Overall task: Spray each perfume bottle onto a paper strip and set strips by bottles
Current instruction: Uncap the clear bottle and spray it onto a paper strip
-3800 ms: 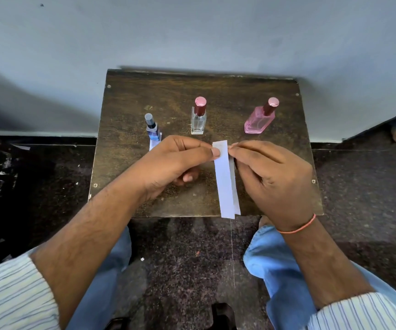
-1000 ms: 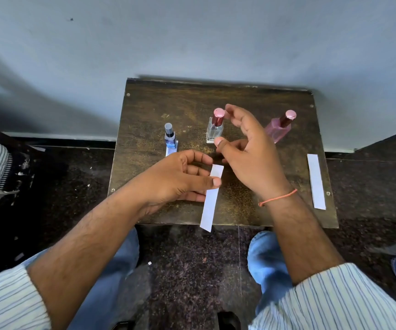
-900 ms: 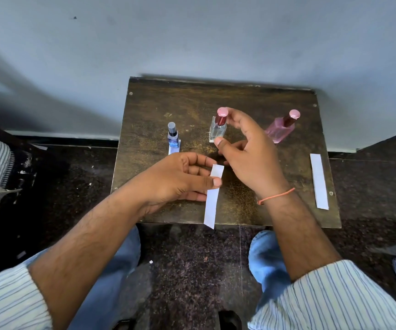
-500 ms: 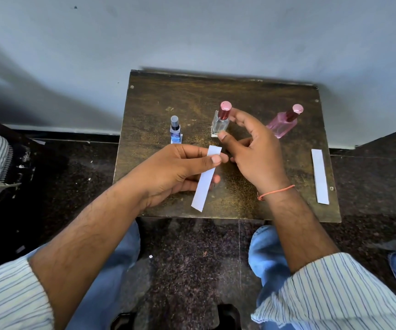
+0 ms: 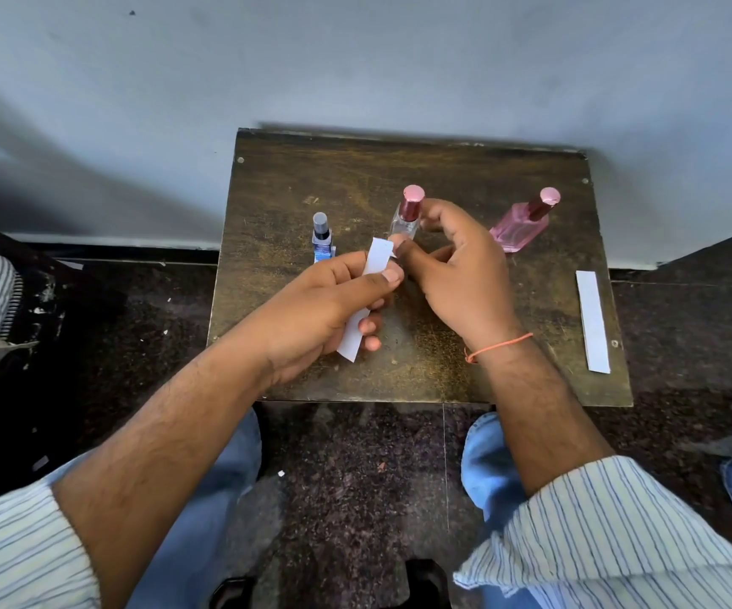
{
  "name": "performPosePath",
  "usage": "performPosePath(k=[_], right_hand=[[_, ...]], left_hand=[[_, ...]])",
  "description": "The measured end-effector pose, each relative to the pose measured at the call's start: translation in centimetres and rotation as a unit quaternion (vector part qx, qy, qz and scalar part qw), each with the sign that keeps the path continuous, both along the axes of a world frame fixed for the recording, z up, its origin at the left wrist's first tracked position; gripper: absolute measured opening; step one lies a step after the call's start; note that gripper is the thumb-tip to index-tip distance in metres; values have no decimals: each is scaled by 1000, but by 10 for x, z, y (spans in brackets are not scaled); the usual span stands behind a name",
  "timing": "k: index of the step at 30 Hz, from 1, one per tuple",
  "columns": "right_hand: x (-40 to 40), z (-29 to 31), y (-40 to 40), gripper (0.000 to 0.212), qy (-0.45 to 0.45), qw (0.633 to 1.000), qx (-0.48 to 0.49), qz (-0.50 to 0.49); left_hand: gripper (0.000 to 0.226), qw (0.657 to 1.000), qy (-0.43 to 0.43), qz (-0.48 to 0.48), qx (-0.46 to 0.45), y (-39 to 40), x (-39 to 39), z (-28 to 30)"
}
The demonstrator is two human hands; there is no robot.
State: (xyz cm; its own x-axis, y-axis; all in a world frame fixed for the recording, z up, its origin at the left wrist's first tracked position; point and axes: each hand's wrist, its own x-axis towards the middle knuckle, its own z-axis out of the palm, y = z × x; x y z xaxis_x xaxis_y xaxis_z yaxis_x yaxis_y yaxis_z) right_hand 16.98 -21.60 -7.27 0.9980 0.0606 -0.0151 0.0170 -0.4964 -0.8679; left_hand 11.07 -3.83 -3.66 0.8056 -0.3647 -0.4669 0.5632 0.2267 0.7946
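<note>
**Brown table, three bottles, paper strips**

Brown wood makes the small table (image 5: pixel 531 345). Three bottles stand on it in a row. One blue bottle (image 5: pixel 322 239) is on the left. One clear bottle (image 5: pixel 407 215) with a dark red cap is in the middle. One pink bottle (image 5: pixel 520 226) leans on the right. The left hand (image 5: pixel 320 309) pinches one white paper strip (image 5: pixel 376 257) between thumb and curled fingers, just in front of the clear bottle. The right hand (image 5: pixel 456 274) curls round the clear bottle, fingers near its cap. One more strip (image 5: pixel 593 320) lies flat by the table's right edge. A bit of white paper peeks out beside the blue bottle.
</note>
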Motion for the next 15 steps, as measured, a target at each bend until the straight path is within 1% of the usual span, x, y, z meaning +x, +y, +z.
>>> performPosePath(k=[2,5,8,10,12,15], right_hand=[[-1,3,-3,24,12,1000,19,8],[-6,10,-12,22,45,997,61,34],[-15,14,-26,27,85,990,91,62],[-22,13,-37,29,100,986,96,90],[-26,12,-47,31,105,983,92,120],[-32,12,-58,32,100,979,85,153]], left_hand=[[13,1000,-19,19,4,1,1,1],[7,995,-73,36,50,4,3,-2],[11,990,-103,48,84,5,5,-4],[16,986,-115,58,102,1,6,-3],[25,984,-124,60,117,-4,7,-2],[27,979,-149,29,137,-10,7,-3]])
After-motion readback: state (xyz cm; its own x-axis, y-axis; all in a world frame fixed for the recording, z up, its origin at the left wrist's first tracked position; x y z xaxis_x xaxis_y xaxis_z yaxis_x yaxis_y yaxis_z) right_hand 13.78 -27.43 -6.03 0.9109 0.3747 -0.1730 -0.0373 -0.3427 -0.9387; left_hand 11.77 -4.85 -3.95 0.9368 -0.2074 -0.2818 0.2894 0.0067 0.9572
